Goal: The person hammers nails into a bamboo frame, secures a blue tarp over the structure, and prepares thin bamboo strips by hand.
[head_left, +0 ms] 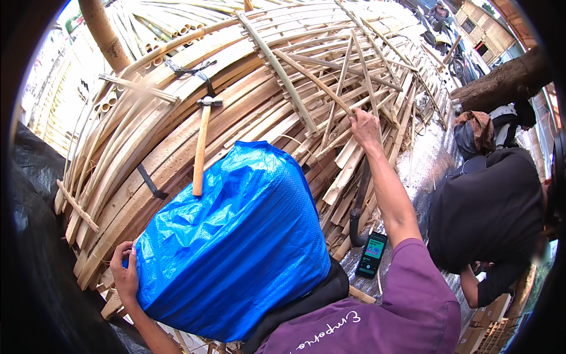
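Fingers of the right hand (pixel 365 128) pinch the near end of a slim, straight, brown strip (pixel 312 81) slanting over piled slats (pixel 247 106), those of the left hand (pixel 124 274) curl at a blue sheet (pixel 236 236), grip unclear, and white script marks the purple shirt (pixel 377 324)

Sheet (pixel 236 242): bright blue. Stick (pixel 312 82): tan-brown. Shirt (pixel 407 289): purple, white-lettered. Hammer handle (pixel 202 147): yellow-tan. Wood strips (pixel 236 97): pale tan. Phone (pixel 367 268): black.

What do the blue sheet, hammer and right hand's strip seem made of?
Blue sheet: probably woven plastic; glossy, crinkled, with fine weave.
Hammer: wooden-looking handle, smooth and tan; head likely steel, dark with silvery glint.
Held strip: bamboo or wood, unclear which; matte, pale brown, unpainted.
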`<state>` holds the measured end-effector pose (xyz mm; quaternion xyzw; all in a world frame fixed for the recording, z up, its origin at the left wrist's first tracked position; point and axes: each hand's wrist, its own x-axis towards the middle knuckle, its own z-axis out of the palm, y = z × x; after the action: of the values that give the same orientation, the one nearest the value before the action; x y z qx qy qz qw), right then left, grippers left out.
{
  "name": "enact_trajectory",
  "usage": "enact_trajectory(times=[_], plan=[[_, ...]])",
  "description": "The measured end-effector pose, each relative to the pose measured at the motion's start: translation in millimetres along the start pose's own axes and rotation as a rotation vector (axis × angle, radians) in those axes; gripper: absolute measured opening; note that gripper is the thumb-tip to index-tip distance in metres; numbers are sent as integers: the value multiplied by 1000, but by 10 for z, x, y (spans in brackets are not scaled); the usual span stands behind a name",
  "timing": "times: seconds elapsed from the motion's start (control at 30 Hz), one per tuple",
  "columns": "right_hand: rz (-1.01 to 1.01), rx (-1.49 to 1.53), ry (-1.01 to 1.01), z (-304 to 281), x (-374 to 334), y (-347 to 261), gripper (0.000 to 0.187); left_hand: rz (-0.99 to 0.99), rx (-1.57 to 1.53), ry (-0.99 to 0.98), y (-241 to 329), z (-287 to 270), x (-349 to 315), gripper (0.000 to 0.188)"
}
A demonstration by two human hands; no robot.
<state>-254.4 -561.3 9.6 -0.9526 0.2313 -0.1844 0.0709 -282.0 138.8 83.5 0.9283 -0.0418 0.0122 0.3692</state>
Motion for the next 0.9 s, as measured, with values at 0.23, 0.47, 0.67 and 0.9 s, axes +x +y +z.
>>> enact_trajectory(times=[0.23, 0.47, 0.67, 0.9], plan=[[-123, 141, 216, 38, -14, 112, 25, 8, 26, -15, -24, 20, 4, 17], [-130, 164, 219, -57, 30, 146, 22, 3, 17, -18, 11, 27, 25, 16], [4, 127, 236, -321, 229, -153, 32, 20, 66, -22, 17, 6, 18, 16], [-78, 561, 565, -681, 775, -215, 34, 11, 56, -20, 29, 42, 18, 16]])
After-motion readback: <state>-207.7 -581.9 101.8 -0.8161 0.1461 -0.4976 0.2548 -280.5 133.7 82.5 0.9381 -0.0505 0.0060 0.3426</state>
